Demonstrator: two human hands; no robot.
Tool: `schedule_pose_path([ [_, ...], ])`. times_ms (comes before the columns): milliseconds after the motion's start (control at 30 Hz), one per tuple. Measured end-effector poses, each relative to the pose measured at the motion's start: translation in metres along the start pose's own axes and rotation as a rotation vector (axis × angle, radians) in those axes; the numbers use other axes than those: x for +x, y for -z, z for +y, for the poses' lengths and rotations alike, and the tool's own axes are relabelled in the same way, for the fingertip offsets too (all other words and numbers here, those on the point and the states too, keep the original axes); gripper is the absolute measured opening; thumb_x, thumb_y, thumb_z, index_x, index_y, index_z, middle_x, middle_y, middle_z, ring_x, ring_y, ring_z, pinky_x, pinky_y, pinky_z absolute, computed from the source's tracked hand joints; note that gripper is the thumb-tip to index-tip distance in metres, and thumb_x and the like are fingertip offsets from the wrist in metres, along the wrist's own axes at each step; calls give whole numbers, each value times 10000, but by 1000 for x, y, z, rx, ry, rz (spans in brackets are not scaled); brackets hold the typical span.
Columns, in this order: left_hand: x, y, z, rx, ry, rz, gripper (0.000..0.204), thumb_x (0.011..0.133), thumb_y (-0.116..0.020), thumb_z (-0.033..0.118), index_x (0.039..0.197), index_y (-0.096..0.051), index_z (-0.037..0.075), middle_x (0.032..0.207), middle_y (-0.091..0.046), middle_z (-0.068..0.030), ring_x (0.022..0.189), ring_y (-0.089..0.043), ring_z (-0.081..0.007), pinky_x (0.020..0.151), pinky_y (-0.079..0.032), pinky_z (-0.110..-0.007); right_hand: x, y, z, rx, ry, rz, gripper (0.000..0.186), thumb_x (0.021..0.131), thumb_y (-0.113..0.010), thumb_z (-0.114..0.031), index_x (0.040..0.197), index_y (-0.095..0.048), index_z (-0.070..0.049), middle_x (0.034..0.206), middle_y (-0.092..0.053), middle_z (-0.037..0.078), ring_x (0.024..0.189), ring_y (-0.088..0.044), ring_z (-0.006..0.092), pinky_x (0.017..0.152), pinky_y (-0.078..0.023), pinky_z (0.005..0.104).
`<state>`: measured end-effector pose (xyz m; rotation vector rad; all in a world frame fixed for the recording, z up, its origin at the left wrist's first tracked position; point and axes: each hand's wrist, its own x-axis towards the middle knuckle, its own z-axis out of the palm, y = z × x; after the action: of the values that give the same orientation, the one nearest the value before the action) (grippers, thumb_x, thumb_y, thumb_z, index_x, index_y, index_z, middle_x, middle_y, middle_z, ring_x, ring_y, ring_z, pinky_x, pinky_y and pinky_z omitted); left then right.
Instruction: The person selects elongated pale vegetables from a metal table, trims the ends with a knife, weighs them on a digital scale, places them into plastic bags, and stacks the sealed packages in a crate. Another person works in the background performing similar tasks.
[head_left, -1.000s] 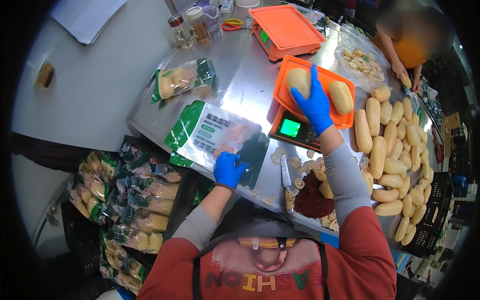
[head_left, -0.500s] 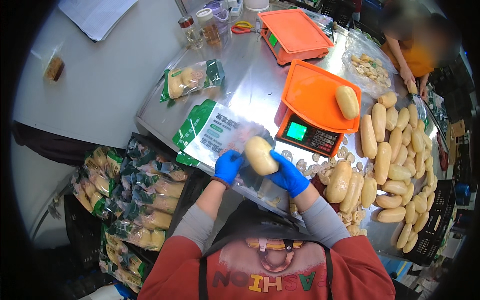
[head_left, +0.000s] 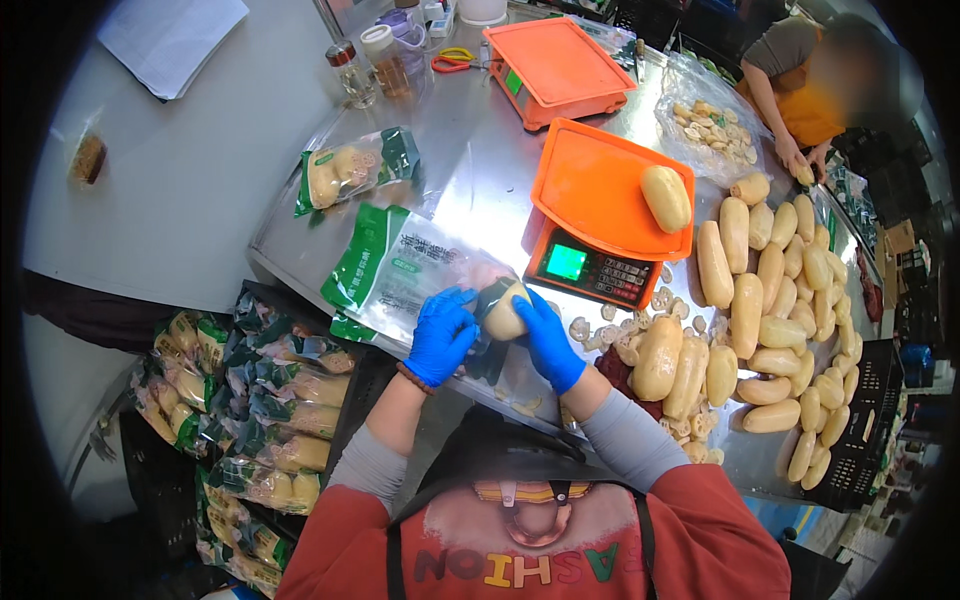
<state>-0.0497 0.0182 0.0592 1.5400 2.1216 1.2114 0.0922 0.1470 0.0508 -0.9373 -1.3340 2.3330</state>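
Note:
Both of my hands wear blue gloves. My right hand (head_left: 552, 346) is closed around a pale, peeled lotus root section (head_left: 506, 317). One end of that section is inside the mouth of a clear, green-and-white plastic packing bag (head_left: 384, 268). The bag lies flat on the metal table, and its green end points away to the left. At the opening, my left hand (head_left: 441, 337) pinches the bag's edge; its fingertips are partly hidden by film. Just beyond my right hand stands an orange scale (head_left: 600, 210) with one lotus root section (head_left: 666, 198) on its tray.
Many lotus root sections (head_left: 746, 315) are heaped at the right, with cut slices (head_left: 640, 345) beside them. A filled bag (head_left: 350, 172) lies beyond my left hand. Packed bags fill a black crate (head_left: 290, 410) at lower left. A co-worker (head_left: 790, 90) handles a section at far right.
The lotus root section has gone from above the bag into its mouth. My left hand has come in to hold the bag's edge. The whole view has shifted slightly.

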Motion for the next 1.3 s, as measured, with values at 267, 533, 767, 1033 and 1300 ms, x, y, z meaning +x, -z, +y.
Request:
schedule_pose_path([
  [267,-2,1,12,107,-126,-126,102,759,-599,154,841,-599,93,1233,-542,-104,1177,-438,-337,1042,-247,-483,-6,0,8,-516,158,-262,515,787,-646,-288,1209,-488,-40,1109,-569,163,997,-581,264,844,-465,383],
  [533,2,-15,55,83,-257,-154,84,771,-590,122,843,-573,83,1195,-556,-89,1171,-445,-335,1024,-248,-501,47,-13,59,-340,357,-119,439,905,-477,-246,1299,-425,-60,1230,-508,111,1101,-507,240,933,-416,340],
  [767,-27,-23,33,-119,65,285,118,788,-599,85,893,-557,53,1099,-560,-136,1041,-520,-297,886,-412,-446,82,-42,55,-269,376,-80,493,876,-531,-246,1312,-408,-52,1254,-491,116,1125,-492,244,950,-405,341],
  [1033,-55,-10,-21,-1210,1047,205,115,881,-563,174,934,-545,73,767,-561,-19,653,-570,-125,573,-472,-239,88,-57,73,-445,258,-296,563,844,-593,-246,1327,-389,-43,1281,-472,121,1152,-474,247,969,-392,342],
  [1300,-51,-11,-54,-939,959,-279,241,906,-482,146,1098,-518,5,879,-612,-72,683,-588,-144,605,-489,-252,118,-105,68,-319,182,-334,639,811,-654,-246,1342,-370,-33,1309,-452,127,1180,-457,251,989,-379,343],
])
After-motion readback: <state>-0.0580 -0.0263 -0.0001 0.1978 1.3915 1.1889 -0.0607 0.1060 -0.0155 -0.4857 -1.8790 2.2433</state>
